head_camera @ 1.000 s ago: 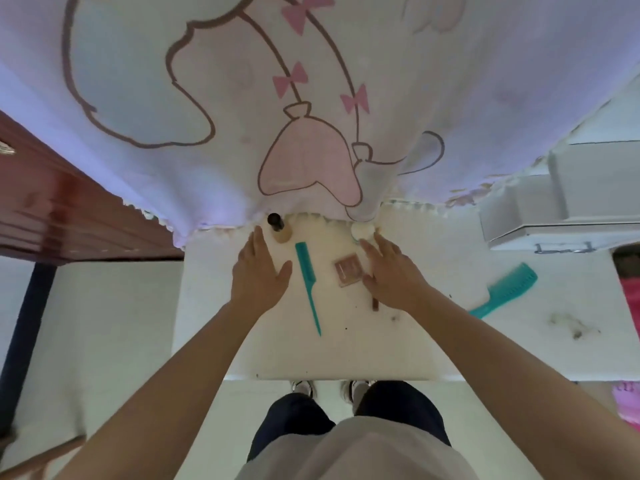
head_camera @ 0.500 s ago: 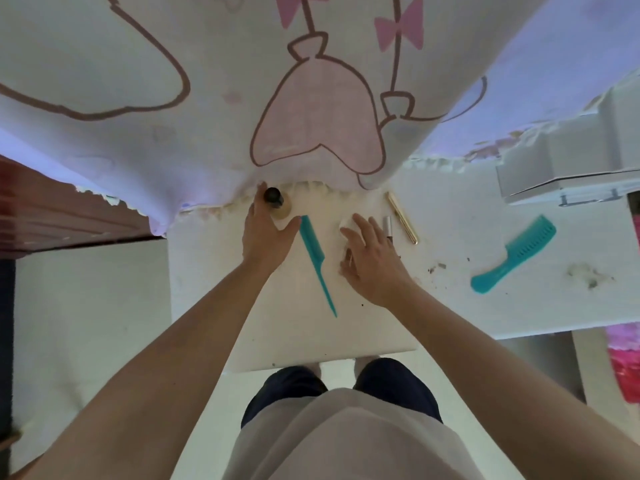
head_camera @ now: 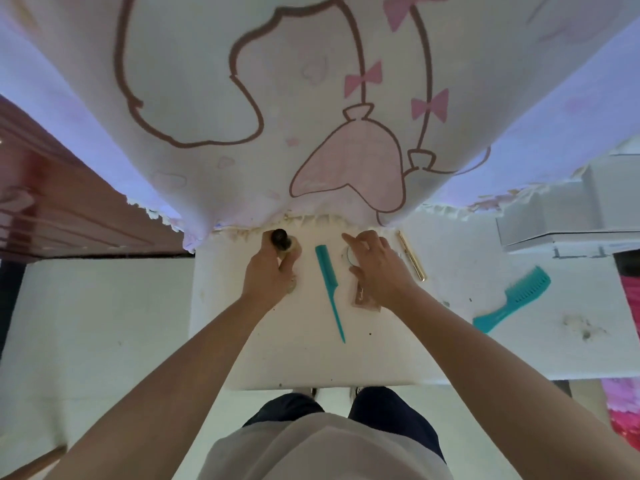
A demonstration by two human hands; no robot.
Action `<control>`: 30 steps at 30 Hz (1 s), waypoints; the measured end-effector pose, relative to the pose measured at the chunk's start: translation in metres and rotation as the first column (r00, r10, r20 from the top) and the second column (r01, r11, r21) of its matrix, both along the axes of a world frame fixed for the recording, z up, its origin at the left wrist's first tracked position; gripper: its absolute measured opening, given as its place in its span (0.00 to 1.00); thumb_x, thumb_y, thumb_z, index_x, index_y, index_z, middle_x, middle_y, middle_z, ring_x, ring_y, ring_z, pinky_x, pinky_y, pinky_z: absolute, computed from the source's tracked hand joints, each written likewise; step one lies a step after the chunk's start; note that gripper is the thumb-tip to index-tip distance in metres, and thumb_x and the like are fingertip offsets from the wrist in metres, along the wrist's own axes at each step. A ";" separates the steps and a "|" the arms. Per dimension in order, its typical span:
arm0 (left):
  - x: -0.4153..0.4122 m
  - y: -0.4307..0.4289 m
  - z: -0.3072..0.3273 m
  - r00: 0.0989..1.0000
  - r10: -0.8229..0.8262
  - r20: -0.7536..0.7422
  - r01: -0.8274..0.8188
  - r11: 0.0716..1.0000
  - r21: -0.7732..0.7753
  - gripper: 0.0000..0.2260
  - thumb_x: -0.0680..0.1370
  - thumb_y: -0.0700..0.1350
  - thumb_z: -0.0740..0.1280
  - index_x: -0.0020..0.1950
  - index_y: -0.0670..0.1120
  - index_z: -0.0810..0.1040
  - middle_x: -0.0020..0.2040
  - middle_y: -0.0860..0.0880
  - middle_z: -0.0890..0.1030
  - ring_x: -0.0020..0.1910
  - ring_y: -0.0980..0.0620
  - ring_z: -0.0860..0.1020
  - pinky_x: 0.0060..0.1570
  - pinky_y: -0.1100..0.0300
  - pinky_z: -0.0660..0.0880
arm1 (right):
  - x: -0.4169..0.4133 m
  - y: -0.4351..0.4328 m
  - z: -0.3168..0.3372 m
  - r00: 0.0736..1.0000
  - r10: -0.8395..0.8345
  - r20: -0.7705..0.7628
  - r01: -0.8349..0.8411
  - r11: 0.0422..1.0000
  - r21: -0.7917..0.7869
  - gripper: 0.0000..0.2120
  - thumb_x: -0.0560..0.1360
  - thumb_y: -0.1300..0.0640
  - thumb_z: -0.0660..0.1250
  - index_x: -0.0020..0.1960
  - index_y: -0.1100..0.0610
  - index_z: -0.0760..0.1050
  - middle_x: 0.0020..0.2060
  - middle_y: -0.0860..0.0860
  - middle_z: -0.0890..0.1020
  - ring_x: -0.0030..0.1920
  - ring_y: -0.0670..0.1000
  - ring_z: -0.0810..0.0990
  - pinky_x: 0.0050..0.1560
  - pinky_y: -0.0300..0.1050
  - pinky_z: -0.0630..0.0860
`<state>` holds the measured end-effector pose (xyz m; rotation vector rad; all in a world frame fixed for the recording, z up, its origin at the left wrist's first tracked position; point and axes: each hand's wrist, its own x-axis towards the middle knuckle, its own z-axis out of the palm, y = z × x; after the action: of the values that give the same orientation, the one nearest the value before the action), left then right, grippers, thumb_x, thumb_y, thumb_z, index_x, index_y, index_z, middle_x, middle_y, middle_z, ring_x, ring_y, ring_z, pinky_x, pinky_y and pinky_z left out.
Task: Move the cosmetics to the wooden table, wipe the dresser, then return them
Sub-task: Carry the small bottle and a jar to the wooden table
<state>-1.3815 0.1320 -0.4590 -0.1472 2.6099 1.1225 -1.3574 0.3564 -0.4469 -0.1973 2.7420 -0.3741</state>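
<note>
On the white dresser top [head_camera: 298,358] stands a small beige bottle with a black cap [head_camera: 281,239], at the back by the curtain's hem. My left hand [head_camera: 270,271] is wrapped around it. My right hand [head_camera: 377,268] hovers with spread fingers over a small white round jar [head_camera: 348,254], partly hiding it. A pink-brown compact [head_camera: 363,297] lies under my right wrist. Between the hands lies a teal tail comb [head_camera: 329,285]. A gold tube [head_camera: 412,256] rests to the right of my right hand.
A wide teal comb [head_camera: 512,299] lies further right on the white top. A patterned curtain [head_camera: 311,116] hangs over the dresser's back. A white box [head_camera: 571,220] sits at the right. Dark wooden furniture [head_camera: 52,202] stands at the left.
My left hand has closed around the bottle at the back. My right hand has slid forward off the compact to above the white jar.
</note>
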 end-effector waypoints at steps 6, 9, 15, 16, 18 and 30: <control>0.031 -0.025 0.064 0.974 0.149 -0.169 -0.147 0.989 0.026 0.09 0.80 0.51 0.62 0.56 0.49 0.70 0.48 0.54 0.79 0.46 0.52 0.79 0.45 0.57 0.71 | -0.004 -0.009 0.048 0.967 0.183 -0.176 -0.186 0.983 0.000 0.30 0.80 0.52 0.64 0.78 0.52 0.56 0.70 0.52 0.66 0.65 0.54 0.69 0.62 0.49 0.72; 0.061 -0.037 0.092 0.942 0.242 -0.230 -0.256 0.966 -0.029 0.07 0.80 0.49 0.61 0.53 0.46 0.70 0.49 0.50 0.78 0.48 0.48 0.78 0.48 0.51 0.74 | 0.001 -0.022 0.061 0.941 0.246 -0.232 -0.268 0.961 -0.067 0.28 0.79 0.51 0.64 0.76 0.52 0.59 0.70 0.50 0.67 0.65 0.54 0.68 0.64 0.47 0.69; 0.154 -0.072 0.137 0.817 0.433 -0.382 -0.535 0.816 -0.220 0.12 0.81 0.49 0.62 0.59 0.43 0.68 0.54 0.47 0.71 0.42 0.42 0.77 0.41 0.49 0.73 | 0.030 -0.080 0.093 0.837 0.408 -0.364 -0.513 0.815 -0.268 0.23 0.78 0.52 0.67 0.71 0.57 0.69 0.64 0.55 0.75 0.59 0.59 0.75 0.58 0.53 0.74; 0.172 -0.081 0.145 0.789 0.466 -0.400 -0.577 0.786 -0.222 0.13 0.81 0.50 0.61 0.61 0.44 0.67 0.54 0.47 0.72 0.42 0.43 0.77 0.40 0.50 0.73 | 0.037 -0.094 0.101 0.810 0.430 -0.399 -0.554 0.784 -0.279 0.23 0.78 0.52 0.67 0.71 0.57 0.70 0.64 0.55 0.75 0.58 0.59 0.75 0.56 0.54 0.75; 0.209 -0.100 0.159 0.720 0.522 -0.457 -0.659 0.721 -0.215 0.16 0.80 0.50 0.62 0.65 0.47 0.65 0.53 0.50 0.74 0.38 0.51 0.74 0.36 0.56 0.70 | 0.053 -0.125 0.118 0.760 0.461 -0.459 -0.622 0.722 -0.304 0.23 0.77 0.53 0.69 0.70 0.57 0.71 0.62 0.54 0.76 0.56 0.59 0.76 0.54 0.54 0.76; 0.491 -0.259 0.201 0.369 0.706 -0.605 -0.928 0.312 -0.201 0.20 0.80 0.54 0.63 0.69 0.50 0.63 0.54 0.46 0.80 0.43 0.44 0.80 0.38 0.55 0.73 | 0.244 -0.386 0.167 0.435 0.680 -0.590 -0.900 0.343 -0.269 0.23 0.78 0.47 0.65 0.70 0.53 0.69 0.64 0.48 0.73 0.60 0.53 0.71 0.60 0.46 0.71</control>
<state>-0.8903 -0.1266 -0.2581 -1.8397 3.1923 0.5880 -1.1130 -0.0293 -0.2799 -1.9268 2.3049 -0.8809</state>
